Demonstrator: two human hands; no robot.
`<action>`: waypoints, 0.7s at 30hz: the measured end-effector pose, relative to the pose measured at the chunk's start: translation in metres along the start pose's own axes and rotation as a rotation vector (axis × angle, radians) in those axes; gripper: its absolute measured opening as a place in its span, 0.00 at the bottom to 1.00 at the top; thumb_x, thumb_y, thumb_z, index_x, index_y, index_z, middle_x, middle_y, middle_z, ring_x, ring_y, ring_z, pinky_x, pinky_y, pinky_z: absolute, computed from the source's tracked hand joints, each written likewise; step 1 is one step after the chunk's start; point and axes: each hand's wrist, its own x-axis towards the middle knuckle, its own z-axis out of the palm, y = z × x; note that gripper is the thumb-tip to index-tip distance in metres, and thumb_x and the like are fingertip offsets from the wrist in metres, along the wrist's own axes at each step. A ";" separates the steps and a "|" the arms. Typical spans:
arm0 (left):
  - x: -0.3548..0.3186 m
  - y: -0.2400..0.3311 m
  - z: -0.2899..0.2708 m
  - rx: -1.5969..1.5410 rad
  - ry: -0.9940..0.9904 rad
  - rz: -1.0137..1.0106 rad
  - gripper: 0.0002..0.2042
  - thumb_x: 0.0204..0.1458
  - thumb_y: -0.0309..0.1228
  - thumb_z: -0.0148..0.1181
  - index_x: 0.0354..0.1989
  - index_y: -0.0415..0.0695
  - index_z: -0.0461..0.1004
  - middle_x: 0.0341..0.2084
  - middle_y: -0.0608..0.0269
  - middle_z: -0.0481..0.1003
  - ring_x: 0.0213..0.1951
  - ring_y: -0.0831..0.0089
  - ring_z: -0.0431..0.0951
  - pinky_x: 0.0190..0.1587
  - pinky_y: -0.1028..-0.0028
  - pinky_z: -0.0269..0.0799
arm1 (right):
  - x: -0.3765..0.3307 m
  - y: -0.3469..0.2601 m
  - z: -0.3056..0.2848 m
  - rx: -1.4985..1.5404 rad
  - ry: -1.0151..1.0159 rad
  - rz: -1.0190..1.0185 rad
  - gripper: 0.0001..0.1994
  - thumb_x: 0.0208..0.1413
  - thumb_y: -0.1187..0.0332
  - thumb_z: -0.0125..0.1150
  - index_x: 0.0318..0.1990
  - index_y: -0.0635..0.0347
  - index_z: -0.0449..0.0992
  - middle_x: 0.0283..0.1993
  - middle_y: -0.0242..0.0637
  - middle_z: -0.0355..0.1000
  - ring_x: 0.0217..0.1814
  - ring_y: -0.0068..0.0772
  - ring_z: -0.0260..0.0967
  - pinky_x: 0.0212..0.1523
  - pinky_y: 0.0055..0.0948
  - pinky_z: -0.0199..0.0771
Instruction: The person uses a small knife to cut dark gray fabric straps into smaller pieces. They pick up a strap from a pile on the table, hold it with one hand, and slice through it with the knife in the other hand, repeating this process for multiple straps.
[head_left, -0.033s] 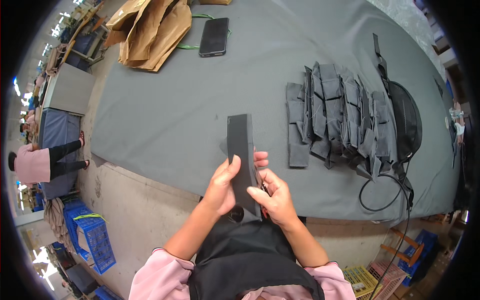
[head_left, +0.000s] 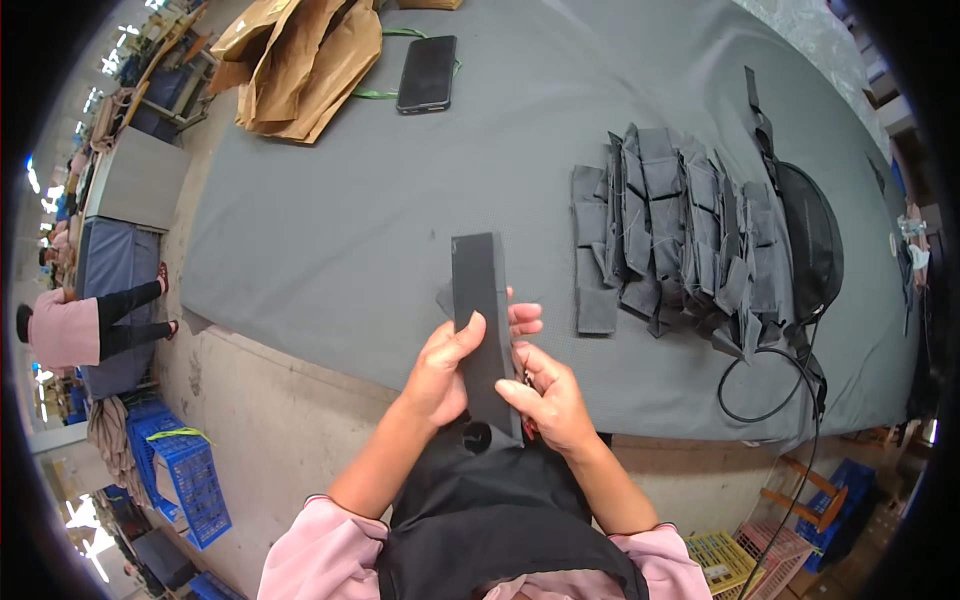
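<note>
A long dark grey fabric strip (head_left: 477, 280) stands lengthwise between my hands at the table's near edge, its far end over the table. My left hand (head_left: 440, 375) grips its left side, thumb lying on top and fingertips showing past the right edge. My right hand (head_left: 550, 400) pinches the strip's right edge lower down, thumb on top. Close to the strip's lower end is a round black spot (head_left: 476, 437). Something small and reddish shows below my right palm, too hidden to name. A bundle of folded grey fabric pieces (head_left: 660, 200) lies to the right.
The table (head_left: 330, 220) has a grey cloth cover. On it are a crumpled brown paper bag (head_left: 310, 70), a phone (head_left: 427, 75), and a black bag (head_left: 810, 240) with a strap and cable. Blue crates (head_left: 195, 480) stand on the floor at left; another person (head_left: 70, 330) is beyond.
The strip's far end has shifted slightly left and toward me. Both hands keep nearly the same hold.
</note>
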 end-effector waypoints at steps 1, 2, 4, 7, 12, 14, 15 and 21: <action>0.001 0.005 -0.007 0.045 -0.078 -0.015 0.23 0.60 0.44 0.46 0.54 0.37 0.62 0.48 0.45 0.69 0.50 0.58 0.72 0.50 0.64 0.72 | -0.004 -0.005 -0.003 -0.015 -0.034 0.065 0.08 0.56 0.71 0.58 0.40 0.64 0.70 0.25 0.24 0.67 0.23 0.11 0.59 0.25 0.14 0.59; 0.002 0.008 -0.011 0.090 -0.156 -0.030 0.23 0.60 0.43 0.47 0.55 0.37 0.61 0.51 0.45 0.68 0.53 0.57 0.70 0.52 0.62 0.71 | -0.008 -0.009 -0.007 -0.029 -0.068 0.131 0.08 0.57 0.71 0.57 0.41 0.64 0.70 0.25 0.24 0.67 0.22 0.11 0.59 0.24 0.14 0.59; 0.002 0.011 -0.010 0.060 -0.112 -0.052 0.21 0.60 0.42 0.48 0.53 0.37 0.62 0.48 0.46 0.69 0.51 0.55 0.71 0.49 0.61 0.73 | -0.011 -0.007 -0.019 -0.155 0.032 0.010 0.13 0.59 0.67 0.53 0.49 0.63 0.71 0.22 0.28 0.68 0.17 0.11 0.57 0.17 0.14 0.57; 0.001 0.011 -0.004 0.115 -0.034 -0.037 0.20 0.60 0.42 0.47 0.47 0.35 0.65 0.42 0.48 0.71 0.44 0.58 0.75 0.44 0.59 0.76 | -0.008 -0.016 -0.039 -0.150 0.248 -0.103 0.16 0.59 0.63 0.55 0.51 0.60 0.70 0.23 0.32 0.70 0.17 0.15 0.61 0.19 0.18 0.62; -0.003 0.003 -0.005 0.155 -0.022 -0.138 0.19 0.62 0.41 0.43 0.46 0.33 0.65 0.37 0.48 0.73 0.34 0.60 0.78 0.39 0.60 0.78 | 0.012 -0.025 -0.023 -1.120 0.334 -0.575 0.18 0.55 0.65 0.58 0.51 0.60 0.66 0.27 0.40 0.70 0.24 0.37 0.68 0.27 0.34 0.65; -0.005 0.006 0.001 0.139 -0.004 -0.128 0.19 0.62 0.40 0.41 0.45 0.32 0.65 0.36 0.49 0.73 0.33 0.61 0.78 0.38 0.61 0.78 | 0.013 -0.025 -0.027 -1.194 0.314 -0.583 0.17 0.53 0.66 0.59 0.49 0.57 0.67 0.29 0.39 0.71 0.29 0.39 0.69 0.32 0.34 0.64; -0.006 0.008 0.003 0.152 0.008 -0.121 0.19 0.63 0.40 0.41 0.44 0.32 0.65 0.36 0.49 0.73 0.32 0.61 0.78 0.37 0.61 0.78 | 0.009 -0.027 -0.027 -1.193 0.279 -0.518 0.15 0.51 0.69 0.60 0.46 0.56 0.68 0.32 0.37 0.70 0.33 0.39 0.68 0.35 0.33 0.63; -0.006 0.007 0.002 0.180 0.024 -0.141 0.18 0.63 0.38 0.39 0.44 0.32 0.65 0.35 0.50 0.73 0.31 0.63 0.78 0.37 0.62 0.79 | 0.004 -0.034 -0.026 -1.211 0.325 -0.658 0.12 0.44 0.73 0.63 0.40 0.58 0.74 0.34 0.33 0.69 0.29 0.35 0.66 0.30 0.31 0.63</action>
